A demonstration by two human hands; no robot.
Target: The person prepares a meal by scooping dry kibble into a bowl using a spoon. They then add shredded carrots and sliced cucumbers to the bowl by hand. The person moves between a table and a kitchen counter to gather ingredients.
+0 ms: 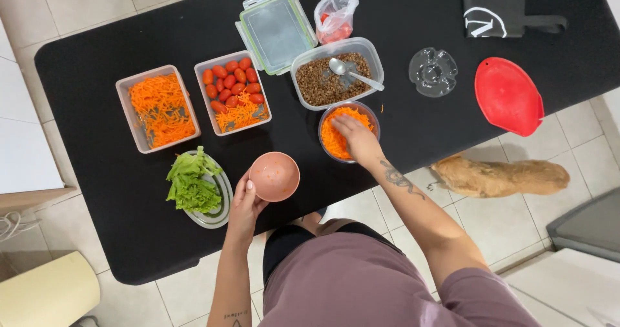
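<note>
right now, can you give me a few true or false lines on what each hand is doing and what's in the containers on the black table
1. The left hand holds a pink bowl. True.
2. The right hand grips the spoon. False: the spoon rests in the container of brown grains; the hand is in the round bowl of grated carrot.
3. The tomatoes share their container with some grated carrot. True.
4. The lettuce lies in a rectangular tub. False: it lies on an oval plate.
</note>
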